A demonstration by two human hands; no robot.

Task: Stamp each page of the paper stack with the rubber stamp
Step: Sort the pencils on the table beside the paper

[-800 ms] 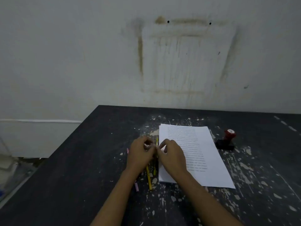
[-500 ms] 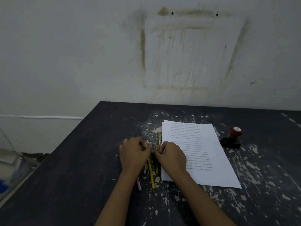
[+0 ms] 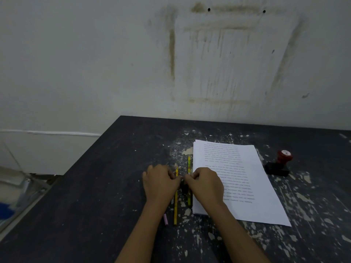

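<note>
A stack of white printed paper (image 3: 239, 179) lies on the dark table (image 3: 98, 186), text side up. The rubber stamp (image 3: 279, 164), with a red knob and a black base, stands to the right of the stack, untouched. My left hand (image 3: 159, 183) and my right hand (image 3: 206, 185) sit knuckles-up by the stack's left edge. Their curled fingertips meet over a small dark object (image 3: 185, 187) that I cannot identify. My right hand partly covers the edge of the stack.
Two yellow pencils (image 3: 175, 207) (image 3: 189, 164) and a pink one (image 3: 165, 219) lie between and below my hands. The tabletop is flecked with chipped paint. A stained wall (image 3: 209, 63) stands behind the table, and the table's left edge drops to the floor.
Both hands have slid slightly toward me along the pencils, still fingertip to fingertip. The view has shifted, so the paper and stamp sit a little further right.
</note>
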